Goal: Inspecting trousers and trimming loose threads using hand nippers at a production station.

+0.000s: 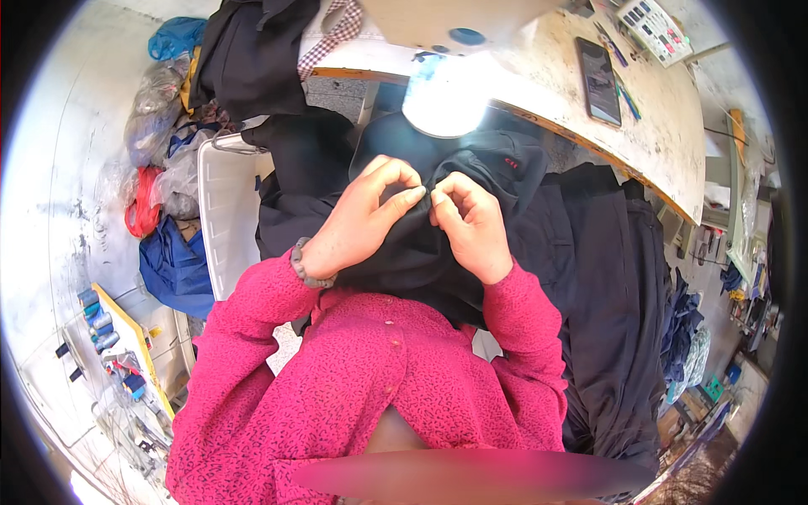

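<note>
A black fabric garment (pixel 410 252) lies in folds across my lap, with small red lettering on its right part. My left hand (pixel 369 214) pinches its fabric between thumb and forefinger. Close beside it, my right hand (pixel 470 221) grips the same cloth, fingers curled inward. The two sets of fingertips almost meet over a raised fold. Whether a thread or another small thing is between them cannot be made out.
A bright lamp (pixel 445 101) glares just beyond my hands, below a pale machine head (pixel 454 22). The worktable (pixel 656 151) holds a phone (pixel 598 82) and a control box (pixel 654 30). Dark trousers (pixel 606 303) hang at right; a white plastic bin (pixel 230 221) stands left.
</note>
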### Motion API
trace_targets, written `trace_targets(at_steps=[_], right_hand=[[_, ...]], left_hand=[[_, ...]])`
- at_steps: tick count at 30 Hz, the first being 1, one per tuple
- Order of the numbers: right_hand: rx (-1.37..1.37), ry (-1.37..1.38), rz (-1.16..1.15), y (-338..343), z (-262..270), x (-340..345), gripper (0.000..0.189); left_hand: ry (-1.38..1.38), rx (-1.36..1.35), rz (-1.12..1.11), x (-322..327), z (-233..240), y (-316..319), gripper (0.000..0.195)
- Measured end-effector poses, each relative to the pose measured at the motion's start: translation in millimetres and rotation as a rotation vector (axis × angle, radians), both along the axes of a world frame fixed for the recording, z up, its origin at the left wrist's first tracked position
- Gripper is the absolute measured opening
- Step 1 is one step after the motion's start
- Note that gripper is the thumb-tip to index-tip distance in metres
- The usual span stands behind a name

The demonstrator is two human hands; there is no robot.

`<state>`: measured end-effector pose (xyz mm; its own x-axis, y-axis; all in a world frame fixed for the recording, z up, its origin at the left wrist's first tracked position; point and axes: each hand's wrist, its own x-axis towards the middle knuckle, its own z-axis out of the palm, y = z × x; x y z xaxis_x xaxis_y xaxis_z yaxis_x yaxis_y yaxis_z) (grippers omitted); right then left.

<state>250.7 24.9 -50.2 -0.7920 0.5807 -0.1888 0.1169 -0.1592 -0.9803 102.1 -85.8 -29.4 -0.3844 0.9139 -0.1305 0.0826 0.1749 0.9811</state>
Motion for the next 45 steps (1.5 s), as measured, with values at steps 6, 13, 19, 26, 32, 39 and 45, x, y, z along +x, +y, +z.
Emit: trace_targets(at_steps=[6, 13, 19, 26, 32, 39, 45], right_hand=[[-0.091, 0.12, -0.012, -15, 32, -22, 0.012], [-0.315, 0.23, -0.131, -13, 40, -31, 0.012], [-0.178, 0.081, -0.18, -1, 56, -31, 0.011], [-0.116, 0.027, -0.185, 0, 61, -29, 0.011], [-0.287, 0.046, -0.179, 11, 57, -20, 0.009], [-0.246, -0.075, -0.194, 14, 55, -6, 0.014], [-0.23, -0.12, -0.175, 18, 53, 3, 0.017]], left_hand=[[0.0, -0.036, 0.062, -15, 37, -9, 0.012], [0.123, 0.037, 0.035, -22, 39, 10, 0.012], [-0.129, -0.009, 0.115, -14, 45, 27, 0.008], [-0.221, 0.079, 0.221, -1, 46, 28, 0.003], [-0.371, 0.108, 0.249, 4, 32, 32, 0.005], [-0.298, 0.067, 0.217, 17, 22, 35, 0.003], [-0.072, 0.072, 0.168, 23, 23, 36, 0.007]])
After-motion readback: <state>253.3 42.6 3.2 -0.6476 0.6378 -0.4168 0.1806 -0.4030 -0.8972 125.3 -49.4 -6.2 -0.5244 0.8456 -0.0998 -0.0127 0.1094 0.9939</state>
